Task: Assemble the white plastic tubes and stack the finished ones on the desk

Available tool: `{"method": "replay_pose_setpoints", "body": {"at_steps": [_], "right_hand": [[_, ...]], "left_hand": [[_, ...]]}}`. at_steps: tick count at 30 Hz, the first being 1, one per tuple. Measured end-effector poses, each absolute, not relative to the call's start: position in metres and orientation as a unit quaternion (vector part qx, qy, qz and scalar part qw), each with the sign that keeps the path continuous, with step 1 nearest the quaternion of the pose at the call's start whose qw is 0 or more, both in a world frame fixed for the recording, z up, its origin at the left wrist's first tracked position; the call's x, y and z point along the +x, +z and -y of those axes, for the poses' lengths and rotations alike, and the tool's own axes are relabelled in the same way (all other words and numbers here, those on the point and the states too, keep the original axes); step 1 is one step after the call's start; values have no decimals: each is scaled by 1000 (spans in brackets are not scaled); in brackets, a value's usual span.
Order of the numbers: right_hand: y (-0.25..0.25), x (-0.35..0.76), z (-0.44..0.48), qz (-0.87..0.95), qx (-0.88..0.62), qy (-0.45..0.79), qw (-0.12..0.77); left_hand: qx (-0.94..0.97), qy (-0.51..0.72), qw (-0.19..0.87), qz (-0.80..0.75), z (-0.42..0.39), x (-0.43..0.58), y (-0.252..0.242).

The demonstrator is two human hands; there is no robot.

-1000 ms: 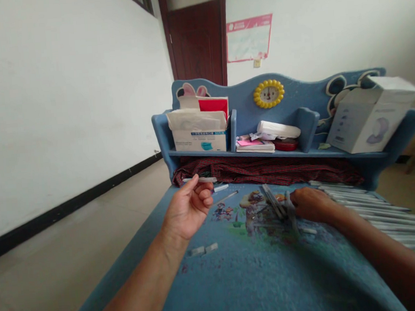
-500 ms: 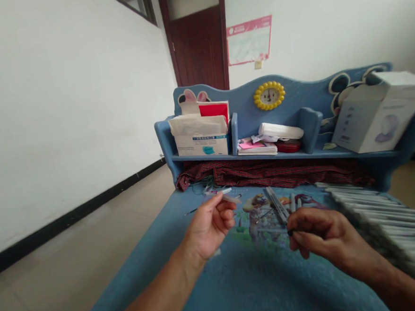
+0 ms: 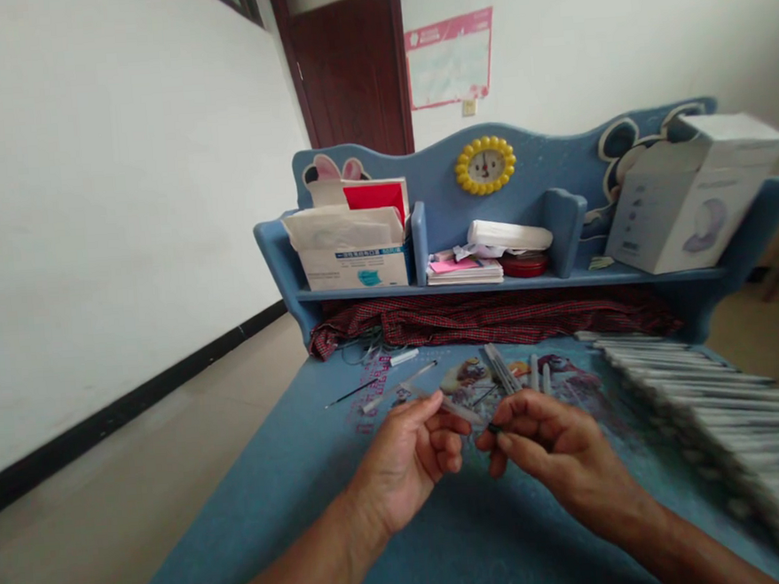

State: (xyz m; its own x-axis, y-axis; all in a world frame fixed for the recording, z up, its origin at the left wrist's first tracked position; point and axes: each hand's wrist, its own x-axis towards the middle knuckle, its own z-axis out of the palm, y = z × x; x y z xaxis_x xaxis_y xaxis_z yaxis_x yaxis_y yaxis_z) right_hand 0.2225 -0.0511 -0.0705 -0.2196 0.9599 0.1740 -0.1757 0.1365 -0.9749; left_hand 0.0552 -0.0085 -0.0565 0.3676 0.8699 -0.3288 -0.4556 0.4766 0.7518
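My left hand (image 3: 411,455) pinches a translucent pen barrel (image 3: 463,410) between thumb and forefinger, and the barrel points toward my right hand (image 3: 553,445). Between my right thumb and fingertips is a small black pen part (image 3: 493,428), at or very near the barrel's end; whether they touch I cannot tell. Beyond the hands lie several clear pen barrels (image 3: 502,369) and slim grey-white pen pieces (image 3: 534,373), partly hidden by my right fingers. Further left are a thin dark refill (image 3: 351,392), another clear slim tube (image 3: 374,404) and a white pen cap (image 3: 404,357).
A long row of pens (image 3: 725,420) covers the right of the blue desk (image 3: 296,476). Along the back lies a checked red cloth (image 3: 458,323) under a shelf (image 3: 363,292). On it stand a mask box (image 3: 354,266), papers (image 3: 465,273) and a white carton (image 3: 674,210).
My right hand has moved left with the small black part, up to the barrel in my left hand. The left hand has shifted slightly right and down. The view has tilted a little.
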Motion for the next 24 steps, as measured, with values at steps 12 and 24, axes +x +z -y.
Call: {"method": "replay_pose_setpoints", "body": {"at_steps": [12, 24], "right_hand": [[-71, 220, 51, 577, -367, 529, 503], [-78, 221, 52, 696, -404, 347, 482]], "left_hand": [[322, 428, 768, -352, 9, 55, -65], [358, 413, 747, -378, 12, 56, -61]]}}
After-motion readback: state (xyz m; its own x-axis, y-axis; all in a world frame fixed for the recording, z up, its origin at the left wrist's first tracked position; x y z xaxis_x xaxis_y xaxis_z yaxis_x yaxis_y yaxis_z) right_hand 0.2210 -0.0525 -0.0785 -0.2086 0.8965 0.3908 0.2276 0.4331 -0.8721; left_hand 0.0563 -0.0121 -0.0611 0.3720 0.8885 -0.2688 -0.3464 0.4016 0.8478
